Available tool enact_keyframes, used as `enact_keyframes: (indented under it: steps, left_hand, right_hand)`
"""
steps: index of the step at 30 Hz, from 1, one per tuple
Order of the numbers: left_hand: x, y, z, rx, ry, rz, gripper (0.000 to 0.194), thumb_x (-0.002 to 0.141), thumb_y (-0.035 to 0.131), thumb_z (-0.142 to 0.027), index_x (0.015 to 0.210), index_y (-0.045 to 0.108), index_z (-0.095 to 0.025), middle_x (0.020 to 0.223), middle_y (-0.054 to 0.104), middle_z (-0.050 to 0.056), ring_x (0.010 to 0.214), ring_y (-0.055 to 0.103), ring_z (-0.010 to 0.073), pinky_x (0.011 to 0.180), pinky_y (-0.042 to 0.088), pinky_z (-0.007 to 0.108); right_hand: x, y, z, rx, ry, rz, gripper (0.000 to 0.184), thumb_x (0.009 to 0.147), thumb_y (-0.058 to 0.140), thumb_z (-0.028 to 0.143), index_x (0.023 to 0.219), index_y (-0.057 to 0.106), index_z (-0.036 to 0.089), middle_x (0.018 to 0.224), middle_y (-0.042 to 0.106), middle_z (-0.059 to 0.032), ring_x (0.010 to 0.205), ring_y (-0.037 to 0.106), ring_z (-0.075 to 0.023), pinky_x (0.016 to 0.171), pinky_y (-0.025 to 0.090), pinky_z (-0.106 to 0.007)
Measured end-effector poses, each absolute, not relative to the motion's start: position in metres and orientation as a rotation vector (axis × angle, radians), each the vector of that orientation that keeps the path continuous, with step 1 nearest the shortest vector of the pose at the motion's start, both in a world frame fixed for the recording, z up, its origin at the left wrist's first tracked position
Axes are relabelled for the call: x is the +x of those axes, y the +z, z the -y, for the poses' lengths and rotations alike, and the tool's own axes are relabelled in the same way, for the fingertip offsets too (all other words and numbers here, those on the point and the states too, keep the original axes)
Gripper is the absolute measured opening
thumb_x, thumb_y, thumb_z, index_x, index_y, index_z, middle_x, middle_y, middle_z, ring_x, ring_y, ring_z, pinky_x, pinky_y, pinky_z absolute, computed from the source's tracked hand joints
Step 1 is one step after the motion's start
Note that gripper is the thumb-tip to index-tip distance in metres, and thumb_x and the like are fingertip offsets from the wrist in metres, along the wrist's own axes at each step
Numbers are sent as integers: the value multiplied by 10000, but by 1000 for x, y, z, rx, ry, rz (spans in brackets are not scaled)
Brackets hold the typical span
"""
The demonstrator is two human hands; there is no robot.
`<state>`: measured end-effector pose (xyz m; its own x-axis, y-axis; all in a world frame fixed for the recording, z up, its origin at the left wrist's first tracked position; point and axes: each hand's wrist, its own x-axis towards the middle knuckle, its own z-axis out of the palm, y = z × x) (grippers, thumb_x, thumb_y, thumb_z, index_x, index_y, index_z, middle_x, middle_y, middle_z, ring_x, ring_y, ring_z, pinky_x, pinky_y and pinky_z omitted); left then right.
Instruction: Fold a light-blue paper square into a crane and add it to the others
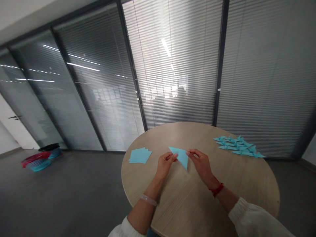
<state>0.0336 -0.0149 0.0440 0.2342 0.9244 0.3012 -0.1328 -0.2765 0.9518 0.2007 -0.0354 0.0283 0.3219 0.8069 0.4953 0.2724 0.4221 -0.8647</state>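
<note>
A light blue sheet of paper [182,157], folded into a triangle, is held up between both hands over the middle of the round table. My left hand [166,163] pinches its left edge between thumb and fingers. At its upper right corner, my right hand [200,164] grips the paper with thumb and forefinger. One point of the triangle hangs down towards me. To the left lies a small stack of flat blue paper squares [140,155]. Several folded blue paper cranes [237,144] sit in rows at the table's right side.
The round wooden table [187,207] has a curved edge near both forearms. Glass partitions with blinds [175,65] rise just behind it. On the floor at the left stand a blue basket with a red rim [38,163] and a black-rimmed one [53,149].
</note>
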Motion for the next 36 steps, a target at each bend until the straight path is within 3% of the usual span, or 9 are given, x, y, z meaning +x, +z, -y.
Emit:
enact_keyframes:
  steps: [16,31,36]
  left_hand:
    - [33,39,11,1566,1338,-937,362,631,719,-482,522,632,-147,487,552,-11,503,482,119,560,410,241]
    - [36,44,17,1539,1118,-714,325,715,673,-460,764,727,-142,771,701,59,727,621,190,766,478,316]
    - [36,37,13,1599,1087,-765,371,722,655,-489,702,715,-124,695,682,52,656,594,171,712,469,297]
  right_hand:
    - [205,27,36,-1067,564,1299,342,705,648,500,869,735,213,872,736,-67,834,666,-246,791,507,-366]
    - [210,29,37,-1106,574,1261,310,686,671,471,805,721,188,808,728,-72,784,657,-239,756,496,-355]
    - [209,26,35,-1091,637,1237,320,679,677,470,809,724,181,792,726,-71,754,655,-233,711,495,-340]
